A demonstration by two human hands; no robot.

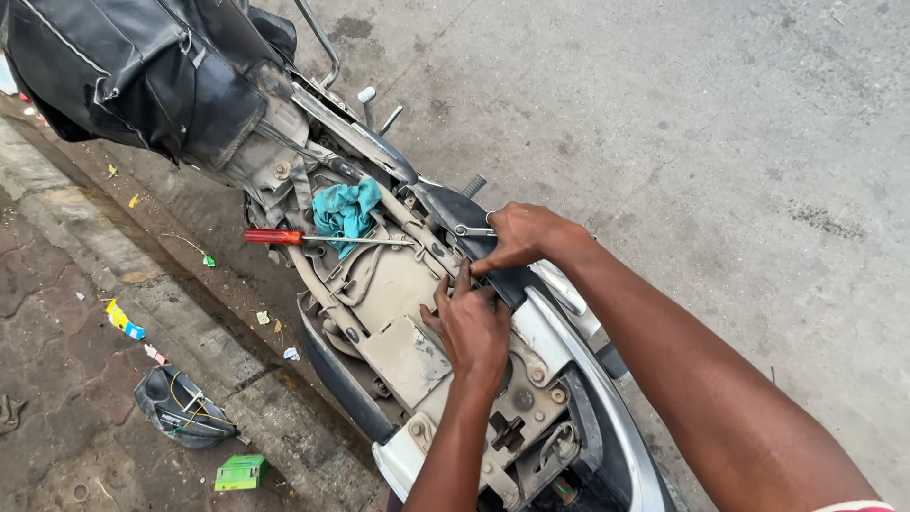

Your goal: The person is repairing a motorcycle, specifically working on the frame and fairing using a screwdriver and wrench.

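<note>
Litter and a green carton [241,471] lie on the pavement left of the scooter frame [398,322], whose seat is tipped up. A red-handled screwdriver [313,238] rests across that frame beside a teal rag [345,212]. The left hand [471,327] presses flat on the frame's right edge, fingers spread, gripping nothing. Just above it, the right hand [524,235] has its fingers closed on a small spanner [472,230]. Good practice here, in judgement: seat the spanner squarely and keep the bracing hand firm.

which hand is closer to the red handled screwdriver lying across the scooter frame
Left. The left hand rests on the dusty frame just below and right of the screwdriver tip. The right hand is farther right, at the body panel edge beside a wrench.
</note>
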